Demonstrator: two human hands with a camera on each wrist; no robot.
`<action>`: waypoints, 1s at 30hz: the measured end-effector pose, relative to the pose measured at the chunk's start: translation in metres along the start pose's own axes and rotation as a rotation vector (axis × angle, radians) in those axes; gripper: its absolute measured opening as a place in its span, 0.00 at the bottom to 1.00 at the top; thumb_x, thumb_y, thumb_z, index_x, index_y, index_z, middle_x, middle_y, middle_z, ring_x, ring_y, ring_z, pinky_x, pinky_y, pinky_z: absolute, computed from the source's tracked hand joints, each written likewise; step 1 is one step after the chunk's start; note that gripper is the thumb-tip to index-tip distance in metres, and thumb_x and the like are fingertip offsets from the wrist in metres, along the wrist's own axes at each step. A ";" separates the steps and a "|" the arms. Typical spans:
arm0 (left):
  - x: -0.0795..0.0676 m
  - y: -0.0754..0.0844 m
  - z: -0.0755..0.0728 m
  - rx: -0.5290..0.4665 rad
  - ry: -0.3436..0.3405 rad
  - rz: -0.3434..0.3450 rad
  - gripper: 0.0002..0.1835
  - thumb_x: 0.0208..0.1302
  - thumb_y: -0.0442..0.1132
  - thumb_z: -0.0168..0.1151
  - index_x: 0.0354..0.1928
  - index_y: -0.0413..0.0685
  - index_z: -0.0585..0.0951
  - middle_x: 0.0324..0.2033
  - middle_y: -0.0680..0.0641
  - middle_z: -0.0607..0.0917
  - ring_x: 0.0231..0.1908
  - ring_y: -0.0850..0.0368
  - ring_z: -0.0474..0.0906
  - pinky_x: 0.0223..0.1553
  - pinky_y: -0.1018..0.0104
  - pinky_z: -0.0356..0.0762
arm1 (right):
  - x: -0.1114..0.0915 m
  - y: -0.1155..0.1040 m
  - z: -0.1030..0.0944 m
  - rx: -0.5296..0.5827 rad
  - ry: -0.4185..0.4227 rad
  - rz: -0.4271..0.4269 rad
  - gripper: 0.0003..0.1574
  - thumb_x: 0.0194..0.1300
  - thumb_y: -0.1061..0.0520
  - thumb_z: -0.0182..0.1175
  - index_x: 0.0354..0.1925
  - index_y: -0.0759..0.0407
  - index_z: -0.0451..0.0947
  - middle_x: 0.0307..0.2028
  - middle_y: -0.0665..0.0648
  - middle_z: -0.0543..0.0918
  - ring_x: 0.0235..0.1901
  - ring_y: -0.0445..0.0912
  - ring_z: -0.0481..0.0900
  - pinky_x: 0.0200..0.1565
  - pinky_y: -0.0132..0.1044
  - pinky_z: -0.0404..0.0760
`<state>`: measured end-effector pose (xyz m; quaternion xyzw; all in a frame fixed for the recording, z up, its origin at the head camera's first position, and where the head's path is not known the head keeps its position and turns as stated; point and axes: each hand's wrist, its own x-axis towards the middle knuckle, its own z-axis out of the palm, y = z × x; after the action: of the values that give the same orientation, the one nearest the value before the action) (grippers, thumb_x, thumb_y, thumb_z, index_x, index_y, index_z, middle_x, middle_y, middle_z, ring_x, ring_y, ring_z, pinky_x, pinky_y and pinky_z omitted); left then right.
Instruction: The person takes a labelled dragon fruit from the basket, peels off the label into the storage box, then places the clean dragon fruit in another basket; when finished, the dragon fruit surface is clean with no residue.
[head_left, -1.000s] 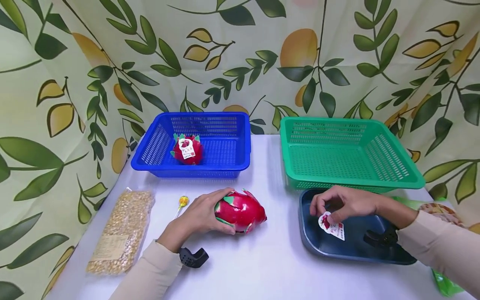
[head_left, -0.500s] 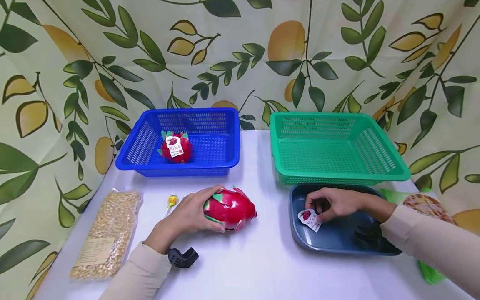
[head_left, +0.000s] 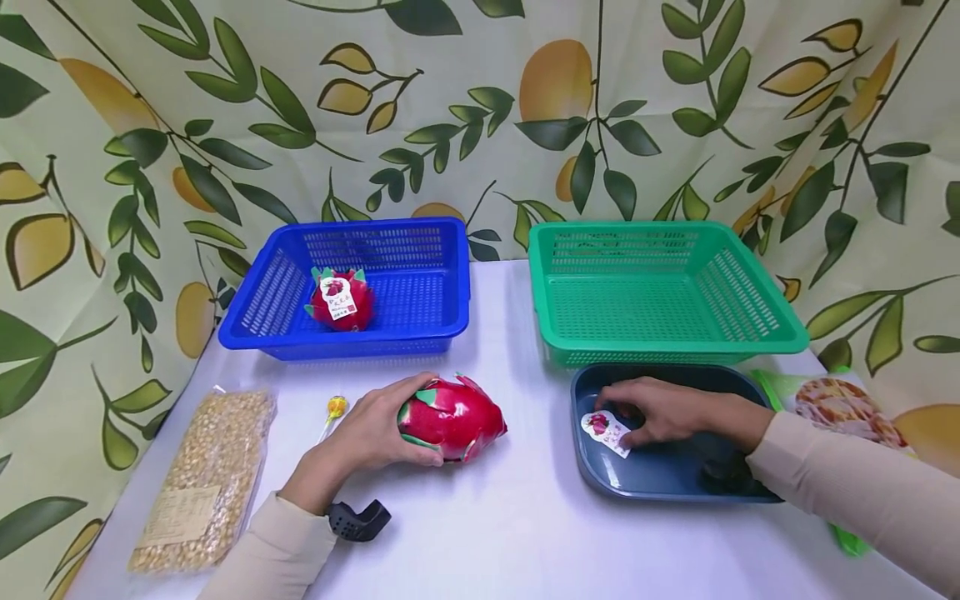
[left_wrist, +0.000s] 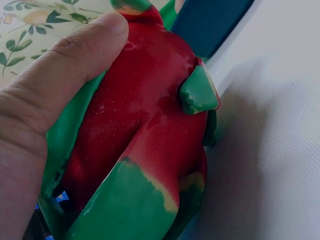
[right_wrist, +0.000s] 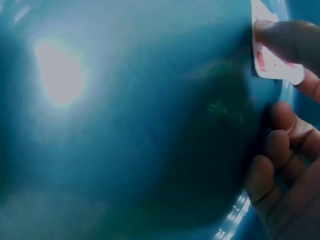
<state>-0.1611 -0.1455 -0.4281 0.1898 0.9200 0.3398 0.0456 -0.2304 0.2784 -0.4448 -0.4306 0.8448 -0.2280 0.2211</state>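
Note:
My left hand [head_left: 375, 427] grips a red dragon fruit [head_left: 459, 417] with green scales, lying on its side on the white table. Up close in the left wrist view, the thumb lies along the glossy skin of the fruit [left_wrist: 145, 95]. Over the dark blue tray [head_left: 652, 482], my right hand [head_left: 663, 410] pinches a white label [head_left: 604, 428] printed with a dragon fruit picture. The right wrist view has the label [right_wrist: 272, 67] under the thumb, close to the tray's wall, with the other fingers bent beside it.
Behind, a blue basket [head_left: 416, 304] holds another dragon fruit [head_left: 362, 302] bearing a similar label. A green basket [head_left: 645, 310] stands behind the tray. At left lie a bag of pale kernels [head_left: 213, 458] and a lollipop [head_left: 337, 407]; a green package [head_left: 840, 404] is at right.
The right hand has lowered the label toward the tray's left part, and the label has turned flatter. The left hand keeps its grip on the dragon fruit. The head view has shifted slightly.

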 end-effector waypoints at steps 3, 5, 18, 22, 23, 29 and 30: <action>0.000 0.000 0.000 -0.002 0.005 -0.001 0.54 0.35 0.62 0.80 0.68 0.55 0.69 0.59 0.48 0.76 0.56 0.45 0.72 0.42 0.52 0.81 | -0.002 -0.002 -0.001 0.017 -0.005 0.043 0.38 0.56 0.47 0.71 0.62 0.49 0.69 0.33 0.46 0.73 0.33 0.41 0.72 0.31 0.32 0.72; -0.001 0.000 0.001 0.000 0.006 0.000 0.54 0.35 0.62 0.80 0.68 0.55 0.69 0.59 0.48 0.76 0.56 0.45 0.72 0.43 0.52 0.81 | -0.004 -0.004 -0.003 0.041 -0.005 0.058 0.42 0.55 0.46 0.72 0.65 0.49 0.67 0.33 0.48 0.74 0.33 0.43 0.72 0.31 0.33 0.73; -0.003 -0.001 0.002 0.016 0.024 -0.017 0.54 0.33 0.64 0.79 0.68 0.56 0.70 0.58 0.47 0.77 0.55 0.45 0.72 0.46 0.48 0.78 | -0.040 -0.039 -0.031 0.064 0.164 0.082 0.48 0.54 0.49 0.74 0.68 0.52 0.63 0.38 0.52 0.76 0.32 0.47 0.74 0.31 0.37 0.76; -0.002 -0.001 0.002 0.005 0.020 -0.022 0.54 0.34 0.64 0.79 0.68 0.57 0.69 0.58 0.47 0.76 0.55 0.45 0.72 0.47 0.48 0.78 | -0.054 -0.047 -0.041 0.051 0.256 0.044 0.45 0.55 0.49 0.73 0.67 0.53 0.65 0.39 0.51 0.75 0.30 0.46 0.73 0.30 0.36 0.75; -0.002 -0.001 0.002 0.001 0.017 -0.032 0.54 0.34 0.64 0.79 0.68 0.58 0.69 0.58 0.48 0.76 0.55 0.45 0.72 0.47 0.48 0.78 | -0.058 -0.048 -0.043 0.041 0.284 0.041 0.44 0.55 0.50 0.73 0.66 0.53 0.66 0.39 0.50 0.75 0.31 0.45 0.73 0.30 0.36 0.74; -0.003 0.001 0.001 -0.013 0.000 -0.072 0.54 0.34 0.64 0.79 0.68 0.60 0.69 0.59 0.48 0.75 0.57 0.44 0.70 0.46 0.47 0.78 | -0.082 -0.051 -0.058 -0.103 0.489 0.046 0.43 0.49 0.55 0.76 0.62 0.52 0.72 0.44 0.48 0.75 0.36 0.40 0.70 0.31 0.35 0.74; -0.003 0.001 0.001 -0.013 -0.003 -0.077 0.54 0.34 0.64 0.79 0.68 0.59 0.68 0.59 0.47 0.75 0.57 0.44 0.70 0.47 0.47 0.78 | -0.086 -0.051 -0.060 -0.124 0.523 0.054 0.42 0.48 0.56 0.77 0.62 0.53 0.73 0.45 0.47 0.75 0.37 0.39 0.69 0.31 0.35 0.74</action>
<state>-0.1575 -0.1452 -0.4280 0.1543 0.9243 0.3436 0.0614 -0.1868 0.3345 -0.3519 -0.3471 0.8968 -0.2733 -0.0255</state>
